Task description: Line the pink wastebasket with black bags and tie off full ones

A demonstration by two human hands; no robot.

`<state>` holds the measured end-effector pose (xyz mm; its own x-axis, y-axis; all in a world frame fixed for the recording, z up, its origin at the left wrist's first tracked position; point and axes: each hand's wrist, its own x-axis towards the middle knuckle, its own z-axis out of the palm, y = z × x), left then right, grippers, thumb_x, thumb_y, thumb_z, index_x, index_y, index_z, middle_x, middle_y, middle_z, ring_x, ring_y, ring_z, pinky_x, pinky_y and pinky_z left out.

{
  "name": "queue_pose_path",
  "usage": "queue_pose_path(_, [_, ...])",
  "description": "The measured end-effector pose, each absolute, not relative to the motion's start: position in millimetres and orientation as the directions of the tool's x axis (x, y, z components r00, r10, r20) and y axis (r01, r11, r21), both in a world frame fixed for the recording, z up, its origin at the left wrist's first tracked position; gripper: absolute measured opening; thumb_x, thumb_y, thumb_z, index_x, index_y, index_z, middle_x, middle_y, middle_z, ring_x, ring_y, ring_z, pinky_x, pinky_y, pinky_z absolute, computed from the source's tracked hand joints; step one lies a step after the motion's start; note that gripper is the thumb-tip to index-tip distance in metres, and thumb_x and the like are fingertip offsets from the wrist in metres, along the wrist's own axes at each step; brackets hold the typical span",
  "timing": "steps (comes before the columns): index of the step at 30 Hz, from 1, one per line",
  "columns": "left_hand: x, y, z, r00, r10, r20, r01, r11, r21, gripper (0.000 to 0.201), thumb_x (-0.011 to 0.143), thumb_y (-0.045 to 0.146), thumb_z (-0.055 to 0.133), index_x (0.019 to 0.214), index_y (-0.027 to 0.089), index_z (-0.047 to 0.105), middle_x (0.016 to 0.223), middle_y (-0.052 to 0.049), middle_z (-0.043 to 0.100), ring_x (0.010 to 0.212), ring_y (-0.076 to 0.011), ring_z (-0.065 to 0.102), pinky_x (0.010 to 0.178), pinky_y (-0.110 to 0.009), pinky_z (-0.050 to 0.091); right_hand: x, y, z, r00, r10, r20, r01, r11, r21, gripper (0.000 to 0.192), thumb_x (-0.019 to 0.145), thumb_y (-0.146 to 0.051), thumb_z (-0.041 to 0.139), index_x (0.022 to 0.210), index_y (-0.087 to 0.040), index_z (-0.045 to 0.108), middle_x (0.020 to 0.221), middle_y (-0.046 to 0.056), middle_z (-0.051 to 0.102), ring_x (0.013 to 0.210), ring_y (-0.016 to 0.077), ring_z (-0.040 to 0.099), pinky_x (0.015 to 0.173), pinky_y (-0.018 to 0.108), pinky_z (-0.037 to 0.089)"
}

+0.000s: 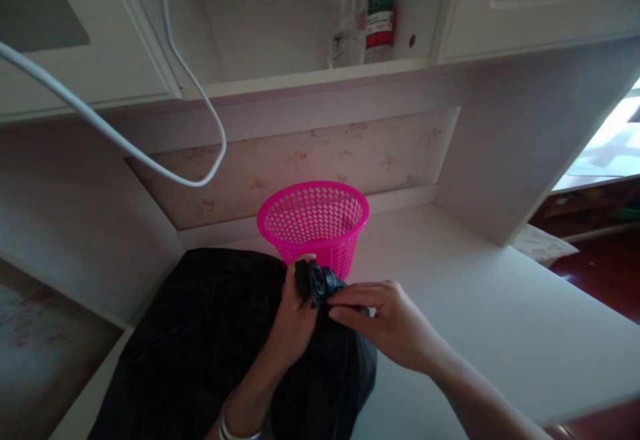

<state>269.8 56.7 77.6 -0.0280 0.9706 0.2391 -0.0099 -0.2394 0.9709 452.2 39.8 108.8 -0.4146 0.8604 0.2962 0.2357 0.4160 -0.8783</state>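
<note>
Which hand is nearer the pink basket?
Left. The left hand, gripping bunched black bag, is just in front of the pink basket; the right hand is farther off, toward the right and nearer the person.

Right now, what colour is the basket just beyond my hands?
The basket is bright pink; the head view, the only one, shows it best.

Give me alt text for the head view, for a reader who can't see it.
A person's left hand grips the bunched part of a large black plastic bag while the right hand touches that bunch. Beyond the hands, a round, pink, perforated basket stands on a white flat surface; a white cable loops at upper left.
</note>
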Motion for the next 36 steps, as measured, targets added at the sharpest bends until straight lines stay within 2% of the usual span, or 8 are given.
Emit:
queue_pose_path(5, [266.5,60.1,83.4,0.074,0.961,0.266,0.047,-0.270,0.962,0.015,0.081,0.026,0.072,0.094,0.020,0.077,0.095,-0.006,0.077,0.096,-0.0260,0.069,0.094,-0.037,0.051,445.5,58.9,95.3,-0.156,0.878,0.452,0.381,0.476,-0.793,0.017,0.081,-0.020,0.076,0.096,-0.023,0.069,0.089,0.003,0.074,0.080,0.0197,0.067,0.072,0.031,0.053])
queue_pose_path(9, [259.5,57.1,88.6,0.215,0.880,0.424,0.197,-0.465,0.863,0.016,0.089,0.024,0.069,0.099,0.024,0.082,0.099,-0.005,0.071,0.095,-0.0222,0.066,0.088,-0.032,0.051,445.9,72.4,91.6,-0.340,0.707,0.620,0.425,0.704,-0.569,0.043,0.078,-0.003,0.058,0.116,-0.022,0.063,0.122,0.011,0.068,0.111,0.0241,0.065,0.094,0.036,0.053])
queue_pose_path(12, [256.4,53.5,85.9,0.280,0.811,0.514,0.275,-0.580,0.767,0.029,0.092,0.017,0.066,0.111,0.031,0.082,0.111,-0.006,0.064,0.099,-0.0201,0.066,0.089,-0.031,0.054,445.5,78.0,84.7,-0.421,0.720,0.553,0.497,0.692,-0.523,0.029,0.076,-0.003,0.052,0.096,-0.022,0.059,0.101,0.007,0.068,0.085,0.0190,0.064,0.072,0.028,0.048])
queue_pose_path(17, [252.8,51.3,74.8,0.393,0.655,0.646,0.424,-0.752,0.505,0.049,0.091,0.002,0.059,0.125,0.034,0.076,0.116,-0.007,0.064,0.109,-0.0213,0.066,0.095,-0.035,0.054,443.6,79.5,71.5,-0.294,0.825,0.482,0.609,0.550,-0.571,0.026,0.077,-0.009,0.055,0.098,-0.022,0.057,0.077,0.001,0.066,0.060,0.0159,0.056,0.055,0.025,0.033])
queue_pose_path(20, [248.8,50.8,74.9,0.458,0.518,0.722,0.485,-0.827,0.286,0.048,0.093,0.002,0.057,0.128,0.031,0.074,0.117,-0.008,0.068,0.110,-0.0214,0.065,0.096,-0.036,0.053,446.7,78.5,72.7,-0.324,0.825,0.463,0.482,0.565,-0.670,0.051,0.075,-0.004,0.053,0.121,-0.022,0.062,0.083,0.001,0.074,0.067,0.0167,0.066,0.063,0.024,0.044])
queue_pose_path(23, [245.1,49.3,78.8,0.504,0.427,0.751,0.491,-0.857,0.158,0.041,0.097,0.005,0.056,0.126,0.028,0.072,0.114,-0.008,0.071,0.106,-0.0197,0.066,0.095,-0.036,0.052,455.8,78.4,80.8,-0.425,0.801,0.421,0.258,0.553,-0.792,0.044,0.077,-0.002,0.051,0.108,-0.022,0.075,0.094,0.002,0.079,0.084,0.0167,0.072,0.079,0.026,0.053])
queue_pose_path(31, [234.8,44.8,75.7,0.532,0.392,0.750,0.511,-0.855,0.084,0.041,0.099,0.008,0.055,0.132,0.028,0.069,0.133,-0.010,0.066,0.125,-0.0229,0.058,0.105,-0.040,0.049,488.9,84.7,88.4,-0.640,0.747,0.180,-0.104,0.148,-0.984,0.059,0.087,-0.047,0.080,0.139,-0.022,0.069,0.131,0.009,0.076,0.114,0.0220,0.072,0.099,0.035,0.056])
queue_pose_path(36, [229.3,23.8,67.3,0.535,0.388,0.750,0.539,-0.841,0.051,0.036,0.099,0.006,0.055,0.126,0.023,0.073,0.127,-0.010,0.069,0.121,-0.0222,0.057,0.106,-0.037,0.048,476.8,106.5,68.2,-0.463,0.837,0.292,0.216,0.426,-0.879,0.044,0.103,-0.051,0.057,0.109,-0.015,0.081,0.101,0.006,0.082,0.091,0.0201,0.075,0.084,0.031,0.060])
